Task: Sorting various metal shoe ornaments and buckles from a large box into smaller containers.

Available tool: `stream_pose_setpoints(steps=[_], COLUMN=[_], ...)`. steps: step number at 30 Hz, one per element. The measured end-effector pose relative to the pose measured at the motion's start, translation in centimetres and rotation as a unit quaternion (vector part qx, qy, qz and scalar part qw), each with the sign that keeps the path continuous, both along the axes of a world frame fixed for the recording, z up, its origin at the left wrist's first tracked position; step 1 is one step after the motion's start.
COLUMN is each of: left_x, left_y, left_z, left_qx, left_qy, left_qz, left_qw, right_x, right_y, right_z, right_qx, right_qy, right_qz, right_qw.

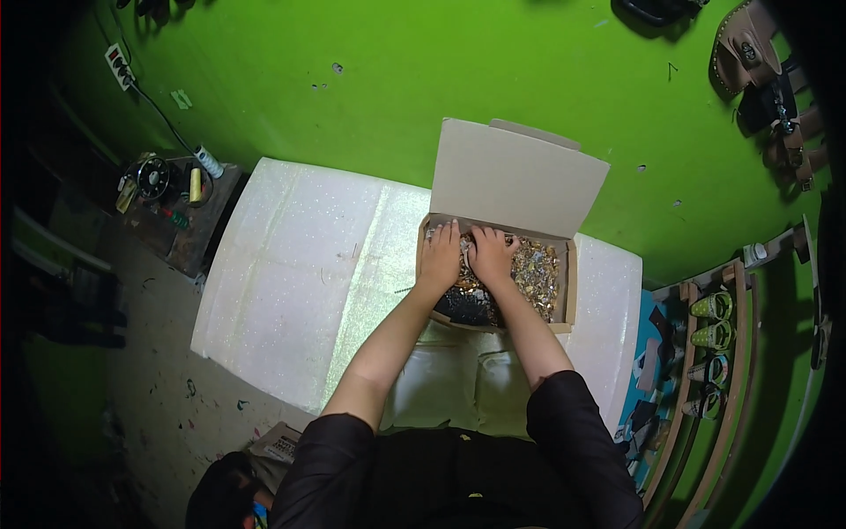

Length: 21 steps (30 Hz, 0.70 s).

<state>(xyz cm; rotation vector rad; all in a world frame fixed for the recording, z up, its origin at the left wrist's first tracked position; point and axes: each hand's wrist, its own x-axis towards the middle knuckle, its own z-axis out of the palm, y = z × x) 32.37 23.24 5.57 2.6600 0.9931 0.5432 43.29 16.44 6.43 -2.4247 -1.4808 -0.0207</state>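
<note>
1. Nearest to me, a person in a black top (423, 480) is leaning over a table, bare forearms reaching forward from dark sleeves (577, 410).
2. The left hand (441, 258) is lying palm down inside the left part of a box, its fingers stretching toward the back wall. Its underside is facing away, so I cannot tell whether it is gripping anything.
3. The right hand (492, 254) is working just beside it, fingers bending slightly over the contents; I cannot tell whether they are pinching a piece.
4. The open cardboard box (569, 286) is sitting on the right half of the table, its lid (520, 181) standing up at the back. Many small, shiny gold and silver pieces (536, 269) are filling its right side, while something black (467, 304) is showing at the front left.
5. A glittery white cover (291, 256) is spreading across the table beneath.
6. Off to the right, sandals (712, 306) are lining a wooden rack (740, 309); to the left, a yellow spool (196, 185) is standing on a dark side table (181, 242).
7. Farthest back, a bright green wall (379, 97) is rising, with bags (745, 48) hanging at the upper right.
</note>
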Motion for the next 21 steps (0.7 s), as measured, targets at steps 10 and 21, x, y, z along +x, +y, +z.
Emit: stream_pose_setpoints(steps=[10,21], left_x=[1.1,0.4], left_y=[-0.1,-0.1], left_z=[-0.3,-0.7], left_qx=[-0.069,-0.017], left_qy=[0.018,-0.023], left_qz=[-0.043,-0.051], left_qw=[0.997,0.998], right_x=[3.7,4.5], right_y=[-3.1,-4.9], right_z=[0.1,0.5], right_qx=[0.071,0.069], right_qy=[-0.054,-0.021], right_qz=[-0.083,0.006], right_qw=[0.993,0.997])
